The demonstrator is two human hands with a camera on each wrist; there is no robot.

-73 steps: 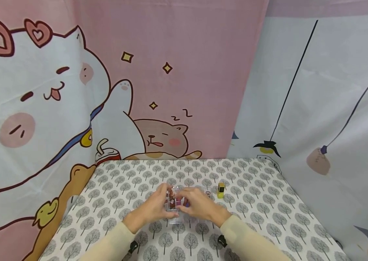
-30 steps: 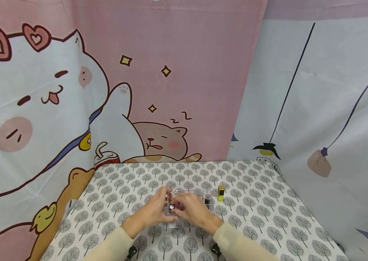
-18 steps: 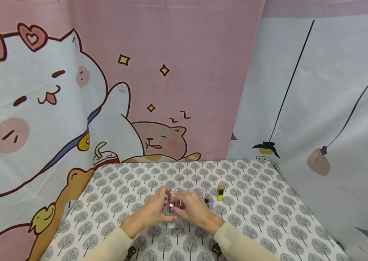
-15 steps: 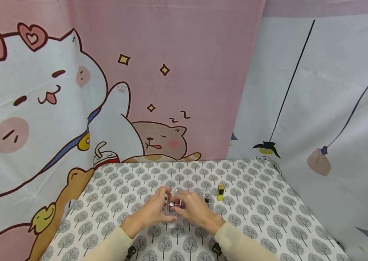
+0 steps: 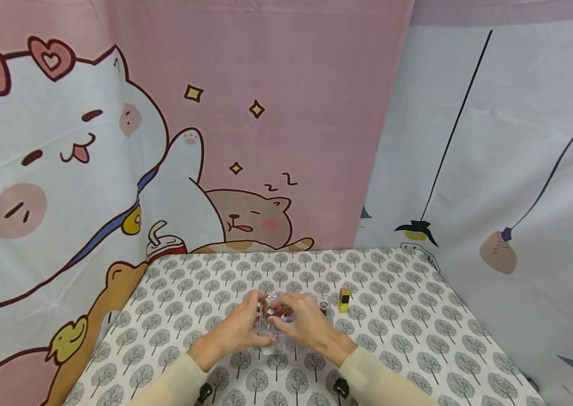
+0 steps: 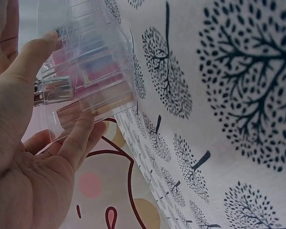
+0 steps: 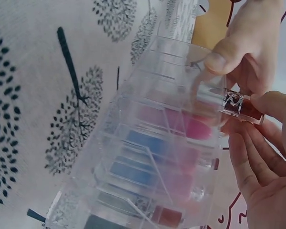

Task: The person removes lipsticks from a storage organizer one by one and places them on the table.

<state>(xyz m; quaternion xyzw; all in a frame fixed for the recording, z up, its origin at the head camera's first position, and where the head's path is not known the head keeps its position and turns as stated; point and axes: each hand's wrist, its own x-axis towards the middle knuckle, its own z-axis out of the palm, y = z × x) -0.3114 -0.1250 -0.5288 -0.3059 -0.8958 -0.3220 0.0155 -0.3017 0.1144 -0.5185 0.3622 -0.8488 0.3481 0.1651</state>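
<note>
A person in cream sleeves works at a table (image 5: 398, 344) spread with a white cloth printed with grey trees. The right hand (image 5: 304, 321) pinches a small dark red cosmetic tube with a silver collar (image 7: 241, 107): the thumb presses one side, the fingertips the other, and the remaining fingers lie loosely bent. The tube sits at the very tips of that hand, on the side facing the left hand (image 5: 238, 324), and its silver part points toward the left hand's fingers. It is at the left end of a clear plastic organizer (image 5: 273, 344), at the upper edge of the compartments; whether its lower end is inside one, I cannot tell. The left hand grips that same end of the organizer, thumb and fingers set well apart around the clear walls, just beside the tube. Seen blurred through the plastic are a bright pink tube (image 7: 199, 127), close to the dark red one, and farther along some blue and pink tubes (image 7: 143, 172). On the cloth, near the organizer's right end but apart from it, stands a small yellow item with a dark front (image 5: 344, 300). Behind, a pink and white backdrop (image 5: 291, 113) shows cartoon animals, one of them asleep.
</note>
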